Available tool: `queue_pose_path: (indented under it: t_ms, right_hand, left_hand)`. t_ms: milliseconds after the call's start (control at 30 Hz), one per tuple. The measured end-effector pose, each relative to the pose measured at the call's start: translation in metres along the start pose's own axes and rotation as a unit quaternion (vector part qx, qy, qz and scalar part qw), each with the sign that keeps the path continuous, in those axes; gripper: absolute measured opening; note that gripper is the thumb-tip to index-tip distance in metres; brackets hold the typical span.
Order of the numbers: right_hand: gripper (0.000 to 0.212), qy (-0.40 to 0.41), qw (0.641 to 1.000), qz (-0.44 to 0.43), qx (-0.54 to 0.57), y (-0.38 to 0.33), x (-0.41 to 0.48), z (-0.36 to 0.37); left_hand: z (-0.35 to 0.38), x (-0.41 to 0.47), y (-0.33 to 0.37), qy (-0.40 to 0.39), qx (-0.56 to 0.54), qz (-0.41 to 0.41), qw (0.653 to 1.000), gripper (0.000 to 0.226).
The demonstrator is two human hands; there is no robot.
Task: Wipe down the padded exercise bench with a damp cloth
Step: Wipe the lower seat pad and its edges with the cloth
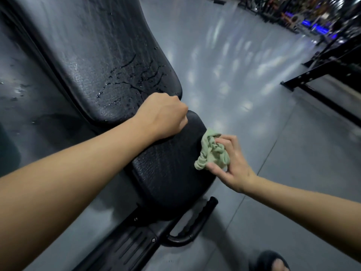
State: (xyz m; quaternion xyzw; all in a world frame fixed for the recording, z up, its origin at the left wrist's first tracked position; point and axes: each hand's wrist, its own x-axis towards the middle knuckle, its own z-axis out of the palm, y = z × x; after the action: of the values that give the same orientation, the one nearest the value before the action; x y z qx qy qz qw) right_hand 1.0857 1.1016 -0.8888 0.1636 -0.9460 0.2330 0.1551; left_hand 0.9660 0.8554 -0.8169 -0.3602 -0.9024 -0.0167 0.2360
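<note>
The right hand's fingers (226, 142) and thumb pinch a bunched green cloth (213, 151), pressing it against the seat's (168, 169) right edge. The right hand (232, 163) sits just off that edge. That suits wiping the side roll of the padding, which a flat palm would miss.

The left hand (164, 116) lies at the seat's far end, over the gap to the back pad (109, 65). Its fingers are curled under and hidden by the knuckles, so I cannot tell whether they clasp the seat's end or only rest there as a fist. Either way, it looks placed to steady the bench or the person's lean while the other hand rubs.

Beyond the seat, the back pad carries beads and streaks of water near its lower end, so it has likely been gone over. The seat looks duller and drier, and I judge it to be the part in hand.

Below the seat's near end a black handle (197, 218) curves out from the frame. To the seat's right is grey floor (254, 94), with a black rack (322, 75) well apart.

No brand, label or readable writing shows on the pads, cloth or frame.
</note>
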Motion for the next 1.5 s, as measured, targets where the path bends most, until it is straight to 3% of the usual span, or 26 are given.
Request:
queue_pose_path:
  t_ms: [67, 233, 400, 633, 833, 933, 1067, 1200, 1333, 1500]
  right_hand:
    - [0.060, 0.022, 1.000, -0.005, -0.003, 0.005, 0.000, 0.008]
    - [0.035, 0.067, 0.992, 0.091, 0.058, -0.004, 0.056, 0.025]
    - [0.044, 0.038, 0.983, 0.125, 0.126, -0.003, 0.101, 0.017]
    - [0.033, 0.089, 0.968, 0.177, 0.154, -0.017, 0.113, 0.021]
    - [0.016, 0.089, 0.987, 0.078, 0.108, 0.004, 0.023, 0.012]
    - [0.026, 0.106, 0.991, 0.061, 0.045, 0.008, 0.002, 0.018]
    - [0.037, 0.119, 0.991, 0.032, -0.056, -0.002, 0.054, 0.016]
    - [0.047, 0.075, 0.993, 0.091, 0.018, -0.016, 0.101, 0.016]
    - [0.042, 0.016, 0.996, 0.070, 0.049, -0.010, 0.115, 0.003]
    - [0.035, 0.032, 0.998, -0.007, 0.047, -0.004, 0.090, 0.003]
  left_hand:
    - [0.010, -0.005, -0.001, 0.018, -0.019, 0.009, 1.000, 0.024]
    - [0.020, -0.008, -0.006, 0.059, -0.058, -0.020, 0.996, 0.036]
    - [0.021, -0.008, -0.005, 0.070, -0.031, -0.024, 0.997, 0.036]
    - [0.019, -0.007, -0.001, 0.077, -0.042, -0.029, 0.996, 0.030]
    - [0.023, -0.004, 0.003, 0.056, -0.021, -0.039, 0.997, 0.031]
    - [0.021, -0.009, 0.001, 0.073, -0.040, -0.035, 0.996, 0.030]
    - [0.020, -0.010, 0.000, 0.082, -0.037, -0.032, 0.995, 0.025]
    - [0.025, -0.011, -0.003, 0.082, -0.021, -0.028, 0.996, 0.023]
    - [0.023, -0.014, -0.002, 0.080, -0.018, -0.026, 0.996, 0.029]
    - [0.017, -0.015, 0.002, 0.070, -0.011, -0.024, 0.997, 0.032]
